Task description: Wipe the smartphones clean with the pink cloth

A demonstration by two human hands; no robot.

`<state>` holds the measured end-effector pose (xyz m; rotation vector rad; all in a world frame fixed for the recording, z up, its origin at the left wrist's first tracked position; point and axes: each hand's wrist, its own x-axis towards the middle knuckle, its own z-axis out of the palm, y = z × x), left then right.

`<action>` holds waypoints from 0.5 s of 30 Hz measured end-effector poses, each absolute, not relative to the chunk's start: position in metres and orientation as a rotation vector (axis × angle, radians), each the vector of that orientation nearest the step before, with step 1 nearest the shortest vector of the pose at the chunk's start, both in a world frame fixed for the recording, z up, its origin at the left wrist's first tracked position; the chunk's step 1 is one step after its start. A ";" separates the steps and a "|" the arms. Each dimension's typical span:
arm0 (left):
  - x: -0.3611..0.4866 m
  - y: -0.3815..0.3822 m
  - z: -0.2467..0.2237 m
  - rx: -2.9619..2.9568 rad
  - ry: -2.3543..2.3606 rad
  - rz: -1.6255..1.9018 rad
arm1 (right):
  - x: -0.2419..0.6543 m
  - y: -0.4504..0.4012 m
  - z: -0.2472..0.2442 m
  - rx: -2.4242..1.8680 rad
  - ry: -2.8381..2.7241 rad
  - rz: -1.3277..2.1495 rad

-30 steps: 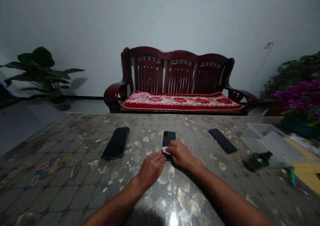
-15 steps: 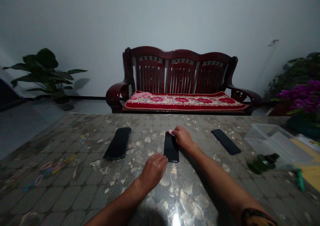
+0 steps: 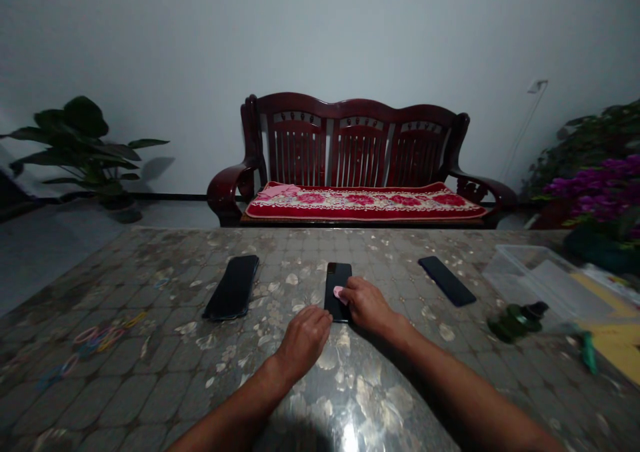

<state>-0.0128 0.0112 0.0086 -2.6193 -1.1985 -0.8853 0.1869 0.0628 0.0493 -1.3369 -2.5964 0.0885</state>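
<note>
A black phone point(image 3: 339, 273) lies flat on the table in front of me, its camera patch at the upper left, so the back faces up. My left hand point(image 3: 306, 335) is closed with its fingertips at the phone's lower left corner. Pinched in my right hand point(image 3: 369, 303) is a small pink piece point(image 3: 340, 293), soft-looking like a cloth or pad, against the middle of the phone's back. Its exact kind is too small to tell. To the left lies a wider black phone-like slab or case point(image 3: 233, 287); to the right, a dark blue phone point(image 3: 447, 281).
Coloured elastic bands point(image 3: 107, 337) lie at the left. At the right are a green bottle point(image 3: 515, 322), a clear plastic box point(image 3: 535, 279), yellow paper point(image 3: 610, 345) and a small green object point(image 3: 589, 352). Beyond the patterned table point(image 3: 175, 385) stands a wooden bench point(image 3: 350, 112).
My right hand has moved the pink piece from the phone's top edge down to its middle. My left hand stays at the lower corner. The whole view has shifted slightly.
</note>
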 end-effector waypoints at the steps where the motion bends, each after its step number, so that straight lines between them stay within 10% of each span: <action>1: -0.013 0.011 0.009 -2.628 -1.199 -0.887 | 0.186 0.057 0.049 -1.326 -2.593 0.089; 15: -0.015 0.011 0.007 -2.685 -1.265 -0.923 | 0.183 0.044 0.047 -1.338 -2.555 0.132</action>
